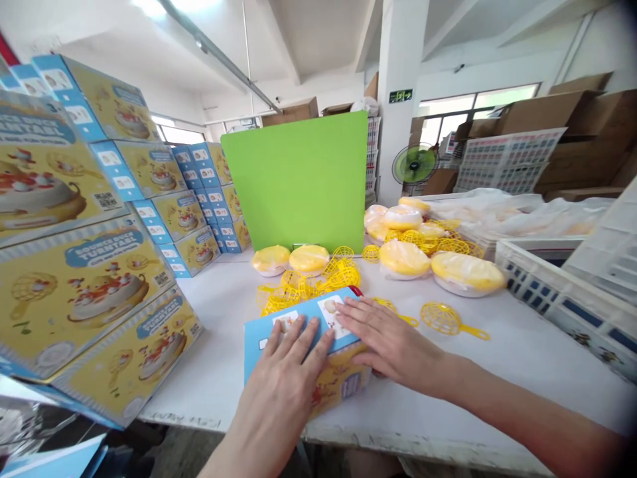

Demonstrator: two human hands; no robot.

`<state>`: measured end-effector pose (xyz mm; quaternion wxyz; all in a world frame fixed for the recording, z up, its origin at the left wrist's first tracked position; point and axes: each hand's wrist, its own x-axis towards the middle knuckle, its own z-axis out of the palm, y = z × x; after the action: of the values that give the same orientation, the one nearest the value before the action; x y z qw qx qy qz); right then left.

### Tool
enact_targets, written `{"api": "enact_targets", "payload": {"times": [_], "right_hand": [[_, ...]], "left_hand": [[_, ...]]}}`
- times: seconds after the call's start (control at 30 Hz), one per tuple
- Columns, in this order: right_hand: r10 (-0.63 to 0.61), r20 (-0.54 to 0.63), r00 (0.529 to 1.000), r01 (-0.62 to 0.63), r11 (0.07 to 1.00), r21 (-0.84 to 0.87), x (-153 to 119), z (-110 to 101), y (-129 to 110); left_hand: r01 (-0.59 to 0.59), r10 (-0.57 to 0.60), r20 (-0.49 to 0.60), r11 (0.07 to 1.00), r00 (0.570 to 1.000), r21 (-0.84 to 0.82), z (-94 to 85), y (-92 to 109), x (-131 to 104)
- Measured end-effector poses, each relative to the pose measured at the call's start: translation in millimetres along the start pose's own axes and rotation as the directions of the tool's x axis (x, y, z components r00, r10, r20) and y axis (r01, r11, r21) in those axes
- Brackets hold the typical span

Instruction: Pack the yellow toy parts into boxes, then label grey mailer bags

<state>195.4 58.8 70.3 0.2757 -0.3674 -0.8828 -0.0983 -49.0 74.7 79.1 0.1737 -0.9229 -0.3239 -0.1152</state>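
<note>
A blue and yellow printed toy box (348, 382) lies on the white table close in front of me, its blue side up. My left hand (283, 378) rests flat on that blue side with the fingers spread. Across the far right corner lies my right hand (393, 342), fingers stretched out over a printed picture and the thumb along the near edge. A small red thing (355, 291) shows just past the box's far corner; I cannot make out what it is. Behind the box is a heap of yellow plastic net scoops (303, 285), and one single scoop (442, 320) lies to the right.
Stacked printed boxes (99, 279) rise on the left. An upright green board (303, 186) stands behind the scoops. Plastic-wrapped yellow and white toy bodies (468, 273) sit at the back right, beside a white crate (557, 292). The white table (438, 411) has its edge near me.
</note>
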Motion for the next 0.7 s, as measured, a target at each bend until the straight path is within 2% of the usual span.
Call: {"api": "enact_targets", "payload": {"times": [0.03, 0.07, 0.1, 0.17, 0.23, 0.27, 0.3, 0.37, 0.47, 0.57, 0.7], "right_hand": [[0.082, -0.062, 0.995, -0.077, 0.994, 0.079, -5.7, 2.2, 1.0], [0.206, -0.131, 0.97, -0.184, 0.969, 0.164, -12.9, 5.8, 3.2], [0.356, -0.192, 0.915, -0.306, 0.919, 0.247, -21.4, 10.8, 6.8], [0.637, -0.26, 0.725, -0.524, 0.756, 0.391, -41.0, 24.4, 17.3], [0.817, -0.214, 0.536, -0.662, 0.564, 0.493, -60.1, 39.9, 28.9], [0.868, -0.151, 0.473, -0.704, 0.476, 0.527, -67.8, 47.0, 33.8], [0.894, -0.077, 0.441, -0.73, 0.407, 0.549, -73.6, 53.0, 37.6], [0.897, 0.065, 0.437, -0.757, 0.328, 0.565, -78.9, 61.3, 41.5], [0.873, 0.164, 0.459, -0.771, 0.299, 0.562, -74.5, 67.5, 41.6], [0.885, 0.169, 0.434, -0.765, 0.263, 0.587, -64.8, 71.4, 40.4], [0.914, 0.096, 0.394, -0.743, 0.256, 0.618, -56.9, 68.4, 32.3]], "left_hand": [[0.023, -0.023, 0.004, 1.0, 1.0, -0.001, 1.5, -2.7, -0.4], [0.045, -0.045, 0.009, 0.999, 0.999, -0.001, 2.5, -4.9, -0.3], [0.071, -0.071, 0.014, 0.997, 0.997, 0.002, 3.2, -6.4, 0.5], [0.104, -0.104, 0.005, 0.994, 0.995, 0.021, 3.3, -5.9, 3.7], [0.109, -0.107, -0.039, 0.993, 0.993, 0.046, 1.4, -1.8, 7.7], [0.105, -0.101, -0.065, 0.993, 0.993, 0.056, -0.3, 0.7, 9.4], [0.09, -0.084, -0.085, 0.994, 0.993, 0.065, -2.4, 2.9, 10.8], [0.065, -0.056, -0.106, 0.995, 0.993, 0.079, -6.9, 5.7, 12.4], [0.041, -0.031, -0.095, 0.994, 0.995, 0.099, -11.5, 5.9, 12.5], [0.042, -0.032, -0.091, 0.993, 0.995, 0.113, -11.9, 5.6, 11.4], [0.051, -0.041, -0.088, 0.991, 0.995, 0.12, -10.2, 6.3, 9.8]]}}
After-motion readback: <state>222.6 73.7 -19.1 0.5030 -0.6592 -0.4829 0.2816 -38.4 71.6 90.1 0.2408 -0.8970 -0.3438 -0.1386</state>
